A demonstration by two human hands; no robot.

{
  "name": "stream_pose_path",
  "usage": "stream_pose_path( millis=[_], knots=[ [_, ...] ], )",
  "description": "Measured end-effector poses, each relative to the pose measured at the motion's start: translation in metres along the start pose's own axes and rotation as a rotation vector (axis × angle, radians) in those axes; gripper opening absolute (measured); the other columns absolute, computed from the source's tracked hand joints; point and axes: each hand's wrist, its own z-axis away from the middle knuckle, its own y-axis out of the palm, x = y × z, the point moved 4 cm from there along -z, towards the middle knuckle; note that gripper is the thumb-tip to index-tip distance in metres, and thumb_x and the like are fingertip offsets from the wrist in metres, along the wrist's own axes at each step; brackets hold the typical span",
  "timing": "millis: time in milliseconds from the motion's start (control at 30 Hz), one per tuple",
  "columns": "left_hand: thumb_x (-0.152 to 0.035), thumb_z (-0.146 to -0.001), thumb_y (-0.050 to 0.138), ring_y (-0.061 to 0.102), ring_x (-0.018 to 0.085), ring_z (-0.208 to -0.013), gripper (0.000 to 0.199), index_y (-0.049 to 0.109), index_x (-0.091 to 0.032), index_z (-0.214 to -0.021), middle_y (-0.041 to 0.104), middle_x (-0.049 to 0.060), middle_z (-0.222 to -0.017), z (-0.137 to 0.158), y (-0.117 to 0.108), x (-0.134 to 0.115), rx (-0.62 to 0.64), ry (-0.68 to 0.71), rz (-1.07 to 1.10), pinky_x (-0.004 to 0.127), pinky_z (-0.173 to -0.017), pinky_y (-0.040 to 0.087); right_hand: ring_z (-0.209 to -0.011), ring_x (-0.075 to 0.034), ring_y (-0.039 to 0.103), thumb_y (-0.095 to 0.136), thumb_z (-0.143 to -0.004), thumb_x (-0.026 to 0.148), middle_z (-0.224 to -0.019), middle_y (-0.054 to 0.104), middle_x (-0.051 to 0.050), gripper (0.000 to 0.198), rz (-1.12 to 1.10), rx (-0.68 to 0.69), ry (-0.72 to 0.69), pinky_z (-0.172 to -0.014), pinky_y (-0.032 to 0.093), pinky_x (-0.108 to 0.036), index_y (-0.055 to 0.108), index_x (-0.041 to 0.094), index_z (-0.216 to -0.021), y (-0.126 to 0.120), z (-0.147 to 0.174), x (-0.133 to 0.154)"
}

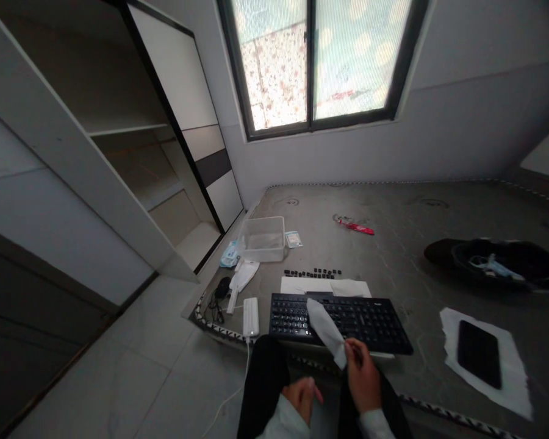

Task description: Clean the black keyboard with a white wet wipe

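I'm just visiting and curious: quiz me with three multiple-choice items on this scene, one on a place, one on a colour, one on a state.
1. Where does the clear plastic box stand?
A. beyond the keyboard, toward the window
B. on the phone
C. on the floor tiles

2. What colour is the keyboard?
A. white
B. black
C. red

3. What does the right hand hold?
A. nothing
B. a black phone
C. a white wipe

Answers:
1 A: the box sits farther off than the keyboard, on the grey surface.
2 B: its frame and keys are black.
3 C: its fingers pinch the white wipe over the keys, while the left hand holds nothing.
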Motion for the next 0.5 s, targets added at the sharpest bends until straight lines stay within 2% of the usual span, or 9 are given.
stream_pose_path(
  millis=[67,133,200,267,300,367,433,500],
  knots=[
    [-0.092,-0.073,0.017,0.039,0.014,-0.042,0.092,0.073,-0.019,-0.067,0.034,-0.005,-0.040,-0.015,-0.001,0.005,-0.029,0.007,0.038,0.029,-0.051,0.035,-0.088,-0.026,0.069,0.052,-0.080,0.076,-0.089,0.075,-0.007,0.057,-0.156,-0.012,0.106,-0.077,0.054,-0.033,0.063,0.022,-0.096,-0.013,0.006,0.001],
    [-0.094,-0.070,0.022,0.042,0.011,-0.040,0.094,0.074,-0.017,-0.083,0.047,-0.004,-0.046,-0.025,0.001,0.005,-0.028,-0.030,0.139,0.027,-0.047,0.034,-0.090,-0.026,0.069,0.058,-0.077,0.074,-0.091,0.074,-0.006,0.056,-0.293,0.040,0.162,-0.078,0.055,-0.031,0.062,0.023,-0.097,-0.021,0.014,0.007],
    [-0.095,-0.067,0.033,0.048,0.010,-0.039,0.096,0.072,-0.016,-0.104,0.066,0.001,-0.064,-0.032,0.009,0.001,0.028,-0.078,0.264,0.026,-0.044,0.035,-0.090,-0.025,0.069,0.063,-0.074,0.072,-0.093,0.073,-0.005,0.054,-0.395,0.146,0.217,-0.077,0.056,-0.029,0.063,0.024,-0.098,-0.024,0.024,0.018],
    [-0.094,-0.064,0.041,0.054,0.011,-0.042,0.097,0.069,-0.016,-0.115,0.075,0.006,-0.081,-0.035,0.019,-0.005,0.093,-0.112,0.390,0.026,-0.043,0.039,-0.088,-0.024,0.068,0.066,-0.073,0.070,-0.093,0.073,-0.005,0.051,-0.464,0.299,0.250,-0.077,0.057,-0.029,0.064,0.025,-0.095,-0.022,0.035,0.032],
    [-0.093,-0.063,0.046,0.058,0.013,-0.047,0.095,0.070,-0.015,-0.112,0.076,0.008,-0.082,-0.037,0.023,-0.008,0.094,-0.101,0.446,0.027,-0.047,0.043,-0.086,-0.024,0.068,0.067,-0.073,0.069,-0.091,0.072,-0.004,0.049,-0.485,0.390,0.247,-0.077,0.056,-0.029,0.064,0.024,-0.092,-0.020,0.040,0.040],
    [-0.089,-0.060,0.056,0.065,0.016,-0.059,0.084,0.074,-0.014,-0.095,0.076,0.009,-0.077,-0.039,0.025,-0.011,0.029,-0.043,0.525,0.027,-0.057,0.049,-0.084,-0.022,0.067,0.066,-0.077,0.065,-0.088,0.071,-0.004,0.043,-0.493,0.575,0.200,-0.078,0.055,-0.030,0.064,0.024,-0.087,-0.017,0.047,0.059],
    [-0.085,-0.058,0.064,0.067,0.018,-0.068,0.074,0.073,-0.014,-0.076,0.075,0.009,-0.072,-0.039,0.023,-0.008,-0.052,0.010,0.557,0.027,-0.066,0.050,-0.084,-0.021,0.065,0.062,-0.082,0.061,-0.086,0.070,-0.003,0.039,-0.434,0.735,0.116,-0.079,0.053,-0.029,0.064,0.023,-0.086,-0.016,0.047,0.076],
    [-0.085,-0.055,0.067,0.065,0.017,-0.065,0.072,0.072,-0.014,-0.070,0.072,0.007,-0.068,-0.039,0.016,-0.002,-0.096,0.014,0.545,0.027,-0.065,0.049,-0.082,-0.019,0.063,0.059,-0.086,0.058,-0.083,0.069,-0.002,0.037,-0.317,0.810,0.033,-0.076,0.051,-0.028,0.066,0.022,-0.086,-0.016,0.035,0.086]
  ],
)
